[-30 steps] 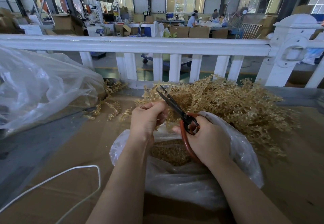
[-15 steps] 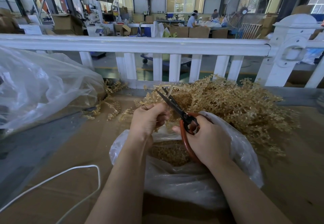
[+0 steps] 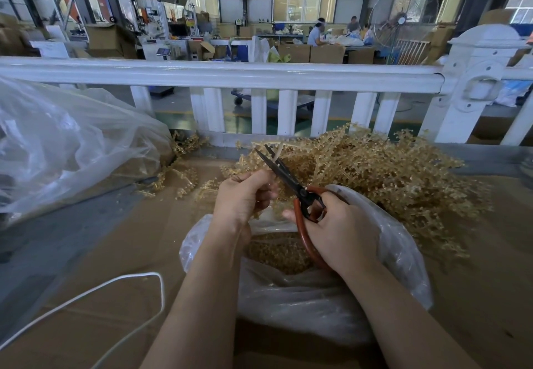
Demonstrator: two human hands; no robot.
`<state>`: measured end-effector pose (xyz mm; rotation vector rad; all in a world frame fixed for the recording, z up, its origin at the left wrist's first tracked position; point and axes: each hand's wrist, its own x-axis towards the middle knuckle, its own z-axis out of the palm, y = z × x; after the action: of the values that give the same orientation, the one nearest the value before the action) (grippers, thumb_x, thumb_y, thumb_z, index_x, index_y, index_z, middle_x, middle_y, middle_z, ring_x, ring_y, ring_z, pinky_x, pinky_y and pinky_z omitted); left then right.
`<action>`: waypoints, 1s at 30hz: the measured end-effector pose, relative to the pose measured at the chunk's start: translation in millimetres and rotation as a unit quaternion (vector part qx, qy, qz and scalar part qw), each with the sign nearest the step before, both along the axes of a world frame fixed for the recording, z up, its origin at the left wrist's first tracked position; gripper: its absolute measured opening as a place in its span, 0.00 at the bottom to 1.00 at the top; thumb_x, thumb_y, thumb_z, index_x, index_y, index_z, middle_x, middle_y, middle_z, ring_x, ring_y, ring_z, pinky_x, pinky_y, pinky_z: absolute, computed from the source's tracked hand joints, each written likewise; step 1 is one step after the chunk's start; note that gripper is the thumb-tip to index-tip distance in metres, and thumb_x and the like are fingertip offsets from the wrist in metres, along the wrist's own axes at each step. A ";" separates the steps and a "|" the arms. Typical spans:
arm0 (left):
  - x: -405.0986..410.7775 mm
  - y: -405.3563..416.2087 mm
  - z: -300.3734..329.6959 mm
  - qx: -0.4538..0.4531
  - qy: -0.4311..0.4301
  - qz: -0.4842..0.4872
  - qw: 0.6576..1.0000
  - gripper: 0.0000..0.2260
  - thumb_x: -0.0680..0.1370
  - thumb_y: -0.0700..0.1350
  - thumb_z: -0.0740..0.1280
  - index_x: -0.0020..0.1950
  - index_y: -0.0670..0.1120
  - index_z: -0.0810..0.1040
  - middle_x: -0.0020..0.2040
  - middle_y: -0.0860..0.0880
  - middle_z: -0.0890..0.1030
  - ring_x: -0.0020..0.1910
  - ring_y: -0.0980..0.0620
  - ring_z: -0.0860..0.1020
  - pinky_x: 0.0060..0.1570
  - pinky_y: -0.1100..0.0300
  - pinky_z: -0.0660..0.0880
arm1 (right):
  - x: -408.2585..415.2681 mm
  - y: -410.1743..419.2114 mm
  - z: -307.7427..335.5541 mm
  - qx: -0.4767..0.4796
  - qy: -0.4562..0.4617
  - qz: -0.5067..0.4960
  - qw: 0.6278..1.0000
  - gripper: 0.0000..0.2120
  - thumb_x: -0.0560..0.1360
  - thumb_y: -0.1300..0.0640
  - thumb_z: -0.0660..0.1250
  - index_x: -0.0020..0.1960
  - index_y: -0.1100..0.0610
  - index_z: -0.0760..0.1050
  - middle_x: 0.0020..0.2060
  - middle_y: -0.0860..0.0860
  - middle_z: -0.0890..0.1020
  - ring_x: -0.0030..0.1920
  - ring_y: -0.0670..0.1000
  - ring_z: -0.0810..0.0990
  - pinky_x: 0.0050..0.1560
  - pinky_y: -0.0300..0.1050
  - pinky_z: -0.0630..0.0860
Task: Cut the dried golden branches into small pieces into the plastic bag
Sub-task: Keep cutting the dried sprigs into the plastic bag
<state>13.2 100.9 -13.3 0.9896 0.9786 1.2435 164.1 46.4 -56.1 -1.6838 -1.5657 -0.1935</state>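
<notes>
Two hands work over my bag [image 3: 302, 302] of cut bits on the tabletop [image 3: 121, 253]: left hand [image 3: 243, 198] grips a sprig [image 3: 275, 149], right hand [image 3: 340, 233] grips scissors [image 3: 288, 178], blades slightly parted. Beyond, branches [image 3: 389, 175] lie piled before a white railing [image 3: 230, 73].

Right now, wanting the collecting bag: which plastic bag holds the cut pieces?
The open plastic bag beneath both hands, not the large crumpled bag on the left.
</notes>
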 end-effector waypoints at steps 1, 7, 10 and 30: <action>0.3 -0.1 -0.1 -0.001 -0.001 0.001 1.000 0.06 0.73 0.39 0.71 0.36 0.42 0.80 0.31 0.47 0.81 0.30 0.53 0.77 0.32 0.62 0.70 | 0.3 -0.1 -0.1 -0.001 -0.006 -0.001 1.000 0.30 0.67 0.23 0.58 0.34 0.51 0.72 0.20 0.42 0.69 0.23 0.39 0.68 0.23 0.30 0.57; -1.1 1.7 -2.3 -0.005 -0.016 -0.004 1.000 0.11 0.75 0.43 0.72 0.33 0.46 0.77 0.32 0.48 0.81 0.30 0.53 0.79 0.33 0.63 0.73 | 2.1 -0.6 -1.1 0.005 0.000 0.023 1.000 0.30 0.68 0.24 0.59 0.33 0.52 0.71 0.20 0.43 0.68 0.22 0.40 0.68 0.25 0.30 0.58; -1.0 3.5 -3.8 -0.008 -0.021 -0.005 1.000 0.11 0.75 0.43 0.72 0.33 0.46 0.76 0.31 0.48 0.80 0.30 0.54 0.78 0.32 0.65 0.74 | 2.0 -0.7 -0.6 0.009 -0.005 0.020 1.000 0.28 0.68 0.24 0.59 0.33 0.49 0.69 0.20 0.42 0.67 0.22 0.38 0.67 0.25 0.29 0.57; -3.0 7.4 -2.9 -0.021 -0.076 0.052 0.996 0.07 0.74 0.41 0.71 0.36 0.45 0.78 0.28 0.49 0.77 0.25 0.55 0.74 0.27 0.64 0.71 | -1.1 -2.8 1.2 0.017 -0.024 0.001 1.000 0.28 0.69 0.24 0.59 0.37 0.50 0.76 0.23 0.39 0.69 0.23 0.35 0.62 0.24 0.26 0.55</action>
<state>10.2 108.3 -16.2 0.8070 0.9420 1.3585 163.1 43.6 -54.9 -1.6613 -1.5912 -0.2599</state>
